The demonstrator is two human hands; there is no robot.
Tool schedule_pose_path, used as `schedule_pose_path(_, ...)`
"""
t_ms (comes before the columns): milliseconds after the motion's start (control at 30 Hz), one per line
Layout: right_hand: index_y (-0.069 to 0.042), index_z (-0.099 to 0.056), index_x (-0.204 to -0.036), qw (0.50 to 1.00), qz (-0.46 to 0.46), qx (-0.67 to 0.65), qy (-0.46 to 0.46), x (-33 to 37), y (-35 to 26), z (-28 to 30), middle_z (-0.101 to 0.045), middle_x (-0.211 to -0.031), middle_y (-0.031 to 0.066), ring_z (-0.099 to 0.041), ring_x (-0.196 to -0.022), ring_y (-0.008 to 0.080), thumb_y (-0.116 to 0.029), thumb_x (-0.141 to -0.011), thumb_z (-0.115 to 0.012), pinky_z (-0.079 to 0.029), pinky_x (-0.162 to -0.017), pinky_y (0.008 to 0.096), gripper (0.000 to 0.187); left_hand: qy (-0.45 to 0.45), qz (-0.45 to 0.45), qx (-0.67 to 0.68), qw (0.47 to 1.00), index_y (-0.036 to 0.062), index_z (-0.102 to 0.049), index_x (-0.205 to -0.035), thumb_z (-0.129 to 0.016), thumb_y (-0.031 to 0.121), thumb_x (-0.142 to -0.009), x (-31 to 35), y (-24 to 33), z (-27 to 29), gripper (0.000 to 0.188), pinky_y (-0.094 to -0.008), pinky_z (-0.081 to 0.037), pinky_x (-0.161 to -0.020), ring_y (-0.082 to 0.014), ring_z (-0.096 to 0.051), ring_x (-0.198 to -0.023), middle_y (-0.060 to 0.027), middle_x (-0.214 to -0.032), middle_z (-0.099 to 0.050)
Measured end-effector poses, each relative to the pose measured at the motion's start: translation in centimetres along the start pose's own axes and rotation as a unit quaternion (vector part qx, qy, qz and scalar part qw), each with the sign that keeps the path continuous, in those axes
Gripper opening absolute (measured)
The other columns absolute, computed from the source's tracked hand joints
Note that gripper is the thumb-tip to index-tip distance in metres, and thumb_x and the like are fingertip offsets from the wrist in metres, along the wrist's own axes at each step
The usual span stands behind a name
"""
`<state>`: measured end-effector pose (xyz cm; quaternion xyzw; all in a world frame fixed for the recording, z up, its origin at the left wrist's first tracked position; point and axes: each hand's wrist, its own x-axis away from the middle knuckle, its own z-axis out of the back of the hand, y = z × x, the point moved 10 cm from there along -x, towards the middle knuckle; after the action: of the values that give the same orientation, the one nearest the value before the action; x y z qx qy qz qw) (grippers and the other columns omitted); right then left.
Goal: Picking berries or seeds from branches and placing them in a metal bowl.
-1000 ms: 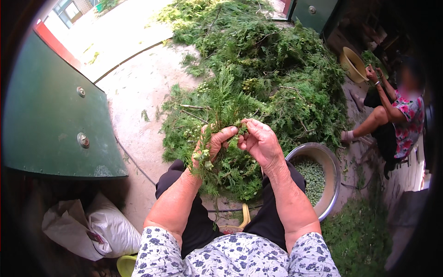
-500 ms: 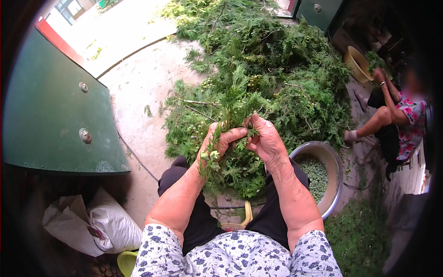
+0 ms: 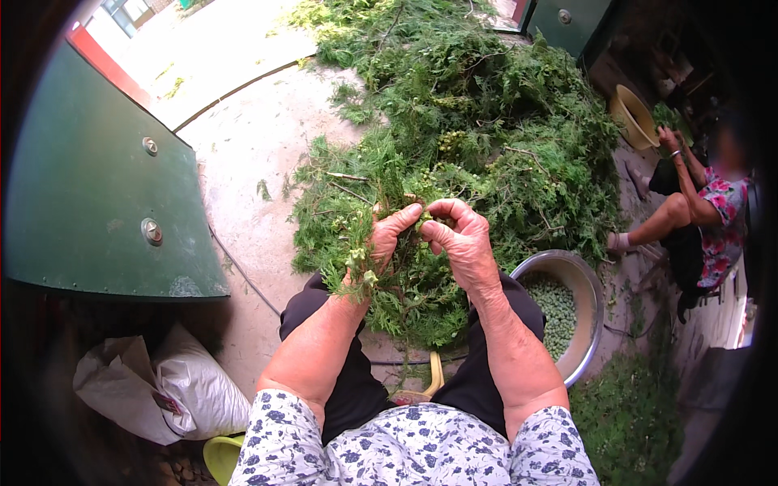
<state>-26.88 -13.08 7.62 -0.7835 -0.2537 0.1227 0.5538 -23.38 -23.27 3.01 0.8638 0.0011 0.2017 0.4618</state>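
Note:
My left hand point(image 3: 387, 235) is closed around a leafy cypress branch point(image 3: 336, 274), its flat green sprays hanging over the wrist with pale green cones point(image 3: 356, 254) on them. Close beside it, my right hand point(image 3: 462, 241) pinches a small green cone point(image 3: 423, 219) at the branch, between thumb and fingertips. Both hands are above my lap, in front of a large heap of cut cypress branches point(image 3: 486, 121). By my right knee stands a metal basin point(image 3: 593, 324) with many small green cones point(image 3: 559, 312) inside.
At the right, a seated person point(image 3: 721, 202) holds greenery by a tan basin point(image 3: 632, 117). A green metal door point(image 3: 97, 186) stands at left, above a white sack point(image 3: 194, 385) and a yellow-green container point(image 3: 220, 460). A dark cable point(image 3: 243, 271) crosses the floor.
My right hand has turned and drawn its fingertips slightly left and down at the branch. The branch in my left hand has tilted leftward.

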Motion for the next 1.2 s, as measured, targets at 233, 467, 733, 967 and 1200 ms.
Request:
schedule_pose_path(233,-0.002,-0.059,-0.094,0.998,-0.041,-0.046,0.004,0.0,1.0,0.3,-0.055,-0.068,-0.0022,-0.049,-0.055,0.0042,-0.021,-0.086,-0.062,-0.038,-0.045,0.0173,0.021,0.006,0.042,-0.054,0.998,0.0038,-0.063,-0.097,-0.065,0.021,-0.082,1.1,0.9,-0.8,0.023,-0.0248,-0.045,-0.061,-0.0099,-0.054,-0.067,-0.0011,-0.079,-0.062)
schedule_pose_path(467,-0.002,-0.056,-0.098,0.983,-0.054,-0.175,0.013,-0.5,0.9,2.8,-0.058,-0.086,0.0064,-0.055,-0.07,0.0116,-0.02,-0.089,-0.056,-0.043,-0.052,0.0211,0.02,-0.006,0.034,-0.063,0.997,0.0062,-0.063,-0.095,-0.064,0.029,-0.082,1.3,0.9,-1.5,0.026,-0.0214,-0.04,-0.049,-0.0073,-0.051,-0.055,0.0008,-0.065,-0.057)
schedule_pose_path(733,0.001,-0.051,-0.113,0.973,0.059,0.028,0.22,6.3,-6.3,18.8,-0.058,-0.097,0.0068,-0.059,-0.081,0.0135,0.002,-0.083,-0.054,-0.049,-0.064,0.0233,0.03,-0.018,0.044,0.033,0.998,-0.0018,-0.058,-0.101,-0.057,0.029,-0.088,0.0,1.2,0.6,0.033,-0.0266,-0.046,-0.067,-0.0155,-0.056,-0.066,-0.0031,-0.064,-0.056)
schedule_pose_path(967,0.005,-0.061,-0.103,0.791,-0.092,0.491,0.352,17.1,-4.1,32.7,-0.062,-0.101,0.0149,-0.059,-0.092,0.0221,-0.008,-0.075,-0.058,-0.044,-0.085,0.0319,0.031,-0.024,0.019,0.035,0.999,0.0022,-0.06,-0.094,-0.056,0.029,-0.088,-0.9,1.6,0.3,0.028,-0.0236,-0.046,-0.055,-0.0123,-0.056,-0.059,-0.003,-0.068,-0.059)
schedule_pose_path(1200,0.001,-0.061,-0.097,0.933,0.051,0.296,0.196,8.4,-8.4,10.7,-0.059,-0.083,0.001,-0.055,-0.073,0.0073,-0.005,-0.085,-0.057,-0.045,-0.066,0.0213,0.014,0.015,-0.038,0.021,0.999,0.0004,-0.058,-0.079,-0.064,0.019,-0.083,-2.3,0.9,2.0,0.02,-0.0251,-0.047,-0.05,-0.0126,-0.058,-0.055,-0.0066,-0.07,-0.063)
